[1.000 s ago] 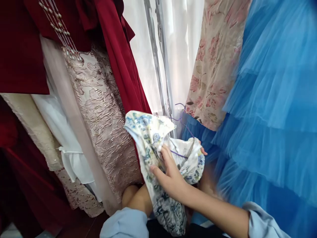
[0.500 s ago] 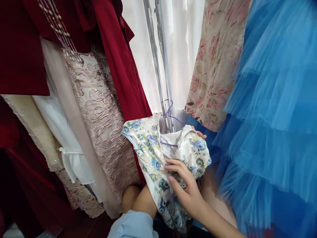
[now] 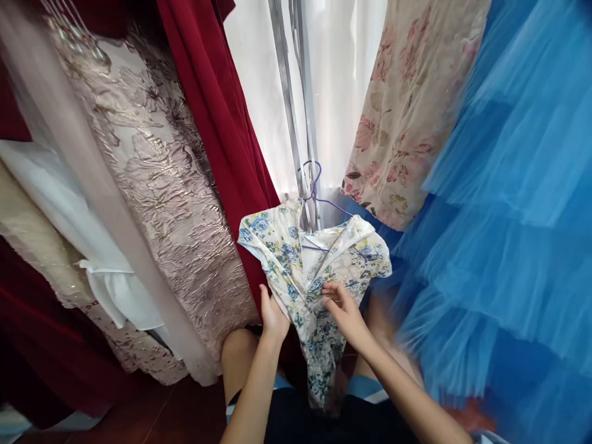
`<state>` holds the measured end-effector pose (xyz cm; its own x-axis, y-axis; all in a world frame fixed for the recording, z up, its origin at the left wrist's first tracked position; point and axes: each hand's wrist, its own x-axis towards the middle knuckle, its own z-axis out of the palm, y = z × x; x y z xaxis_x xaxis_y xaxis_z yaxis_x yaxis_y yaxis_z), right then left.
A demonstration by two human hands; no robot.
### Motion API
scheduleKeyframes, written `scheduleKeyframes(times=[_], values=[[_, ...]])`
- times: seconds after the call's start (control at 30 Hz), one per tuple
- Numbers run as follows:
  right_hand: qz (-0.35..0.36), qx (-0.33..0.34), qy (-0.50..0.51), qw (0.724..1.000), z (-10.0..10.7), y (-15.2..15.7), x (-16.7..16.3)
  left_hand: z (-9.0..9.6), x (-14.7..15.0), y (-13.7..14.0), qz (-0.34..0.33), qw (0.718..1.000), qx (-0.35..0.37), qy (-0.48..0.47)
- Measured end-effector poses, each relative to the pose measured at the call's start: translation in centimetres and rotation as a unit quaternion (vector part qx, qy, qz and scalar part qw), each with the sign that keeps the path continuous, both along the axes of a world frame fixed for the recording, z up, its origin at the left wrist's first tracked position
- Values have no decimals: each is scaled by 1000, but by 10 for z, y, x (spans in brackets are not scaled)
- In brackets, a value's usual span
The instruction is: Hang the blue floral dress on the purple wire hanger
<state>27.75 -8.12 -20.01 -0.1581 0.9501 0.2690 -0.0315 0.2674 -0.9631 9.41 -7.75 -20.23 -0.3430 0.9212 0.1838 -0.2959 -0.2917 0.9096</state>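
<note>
A white dress [image 3: 303, 271] with blue and green flowers and short sleeves sits on a purple hanger [image 3: 316, 179], whose hook shows above the neckline. Its lower part is bunched and narrows down between my knees. On the dress's left side, my left hand [image 3: 274, 316] holds the fabric, its thumb pointing up outside and its fingers hidden behind the cloth. At the front, just under the V of the neck, my right hand [image 3: 345, 311] has its fingers curled in against the fabric.
Dark red cloth [image 3: 217, 123], a pinkish brocade dress [image 3: 171, 203] and white clothes [image 3: 111, 277] hang on the left. A pink floral dress [image 3: 398, 135] and a tiered blue tulle dress [image 3: 504, 185] hang on the right. Metal rack poles [image 3: 289, 98] stand before a white curtain [image 3: 342, 92].
My left hand has come out from behind the dress's right shoulder to its left side. My right hand has curled its fingers at the front. The dress now hangs straighter, its neckline laid flatter.
</note>
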Motion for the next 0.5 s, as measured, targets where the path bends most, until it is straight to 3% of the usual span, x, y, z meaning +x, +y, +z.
scheduleKeyframes(times=[0.1,0.23,0.37,0.5], values=[[17,-4,-21,1000,-14,7,-10,-12,8,-10,25,998,-12,-52],[8,29,-66,997,-22,4,-15,-18,29,-23,26,999,-34,0],[-23,74,-118,990,-16,1,-2,-21,41,-30,31,997,-45,47],[8,74,-120,990,-6,6,11,-20,38,-29,28,996,-40,80]])
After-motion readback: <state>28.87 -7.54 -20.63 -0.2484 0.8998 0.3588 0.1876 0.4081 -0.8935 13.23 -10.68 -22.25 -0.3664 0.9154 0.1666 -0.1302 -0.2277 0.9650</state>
